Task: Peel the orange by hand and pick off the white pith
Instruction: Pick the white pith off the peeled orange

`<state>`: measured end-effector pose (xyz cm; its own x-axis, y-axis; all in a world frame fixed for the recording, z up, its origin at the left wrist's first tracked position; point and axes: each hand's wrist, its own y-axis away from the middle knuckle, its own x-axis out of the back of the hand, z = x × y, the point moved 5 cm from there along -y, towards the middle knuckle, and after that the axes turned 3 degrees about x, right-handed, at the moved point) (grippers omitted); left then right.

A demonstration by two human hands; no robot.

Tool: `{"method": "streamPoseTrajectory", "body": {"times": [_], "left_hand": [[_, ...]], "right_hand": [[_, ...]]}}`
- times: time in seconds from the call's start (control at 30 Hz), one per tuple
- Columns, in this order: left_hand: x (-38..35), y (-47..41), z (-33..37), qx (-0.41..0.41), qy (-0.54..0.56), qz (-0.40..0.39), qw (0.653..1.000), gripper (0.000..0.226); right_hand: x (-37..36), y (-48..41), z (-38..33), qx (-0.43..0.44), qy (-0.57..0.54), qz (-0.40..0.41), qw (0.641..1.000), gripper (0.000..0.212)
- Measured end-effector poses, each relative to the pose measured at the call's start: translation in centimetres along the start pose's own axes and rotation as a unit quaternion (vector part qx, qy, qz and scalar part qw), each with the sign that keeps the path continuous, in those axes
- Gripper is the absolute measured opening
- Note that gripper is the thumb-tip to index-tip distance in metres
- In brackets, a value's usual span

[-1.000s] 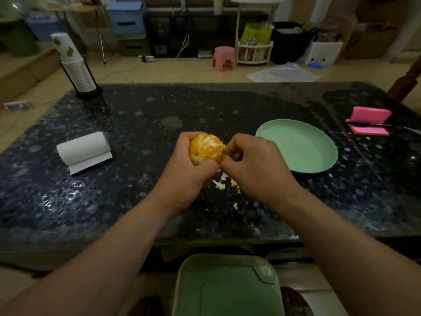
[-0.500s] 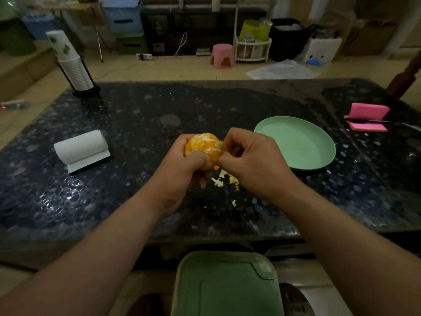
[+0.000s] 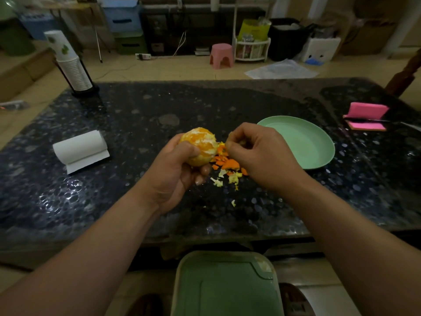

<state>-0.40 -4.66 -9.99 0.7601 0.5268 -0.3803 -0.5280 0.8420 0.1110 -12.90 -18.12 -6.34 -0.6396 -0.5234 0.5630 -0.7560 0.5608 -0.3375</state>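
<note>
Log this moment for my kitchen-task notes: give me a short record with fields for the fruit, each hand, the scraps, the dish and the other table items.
fruit: orange, mostly peeled, white pith still on it
left hand: wrapped around the orange, holding it above the table
right hand: fingers pinched together just right of the orange; what they hold is too small to tell
scraps: peel bits on the table below the hands
dish: green plate, empty, right of the hands
other items: paper roll at left, cup stack far left, pink sponge far right
</note>
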Motion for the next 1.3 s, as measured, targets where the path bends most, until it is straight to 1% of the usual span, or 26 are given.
{"method": "streamPoseTrajectory", "body": {"times": [0.1,0.17,0.3,0.37,0.5,0.6,0.7,0.87,1.07,1.17,1.3], "left_hand": [[0.2,0.0,0.0,0.000,-0.016,0.011,1.000,0.060],[0.2,0.0,0.0,0.002,-0.034,0.019,0.999,0.060],[0.1,0.2,0.0,0.000,-0.065,0.026,0.998,0.057],[0.0,0.3,0.1,-0.009,-0.099,0.030,0.995,0.055],[-0.2,0.4,0.3,-0.048,-0.190,0.037,0.980,0.051],[-0.2,0.5,0.3,-0.064,-0.221,0.034,0.973,0.048],[-0.3,0.5,0.3,-0.056,-0.189,0.033,0.980,0.050],[-0.4,0.3,0.0,-0.012,-0.082,0.020,0.996,0.053],[-0.4,0.2,0.0,0.008,-0.004,-0.022,1.000,0.057],[-0.7,0.4,0.1,0.023,0.032,-0.039,0.998,0.049],[-0.7,0.6,0.1,0.057,0.080,-0.060,0.993,0.048]], "right_hand": [[-0.4,0.1,-0.5,0.007,-0.008,-0.038,0.999,0.009],[-0.7,0.3,-0.9,0.013,0.001,-0.044,0.999,0.011],[-0.7,0.4,-1.2,0.011,0.031,-0.028,0.999,0.007],[-0.7,0.5,-1.4,0.019,0.052,-0.019,0.998,0.004],[-0.9,0.6,-1.5,0.022,0.100,-0.006,0.995,0.006],[-1.1,0.7,-1.6,0.018,0.102,0.008,0.995,0.010],[-1.1,0.8,-1.5,0.000,0.053,-0.001,0.999,0.014],[-0.8,0.7,-1.3,-0.023,-0.048,-0.018,0.998,0.013],[-0.9,0.4,-1.0,-0.036,-0.137,-0.033,0.989,0.012],[-0.9,0.3,-1.1,-0.041,-0.163,-0.032,0.985,0.010],[-0.7,0.2,-0.6,-0.054,-0.163,-0.023,0.985,0.012]]}}
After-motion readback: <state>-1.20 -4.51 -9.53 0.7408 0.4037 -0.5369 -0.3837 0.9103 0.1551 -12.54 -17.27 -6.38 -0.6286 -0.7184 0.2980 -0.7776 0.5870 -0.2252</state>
